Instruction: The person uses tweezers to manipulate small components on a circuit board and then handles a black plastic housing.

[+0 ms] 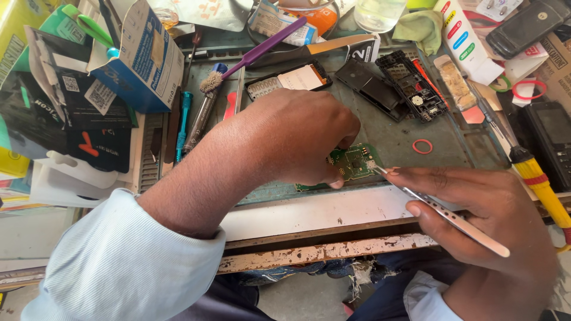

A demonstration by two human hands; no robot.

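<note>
Fingers of the right hand (476, 217) were pinched around metal tweezers (443, 211), tips touching the edge of a small green circuit board (354, 161). The left hand (297, 137) had fingers curled down, pressing the board onto the green work mat (392, 134) — black phone housing parts (392, 86) and a purple-handled brush (253, 54) lay further back.
</note>
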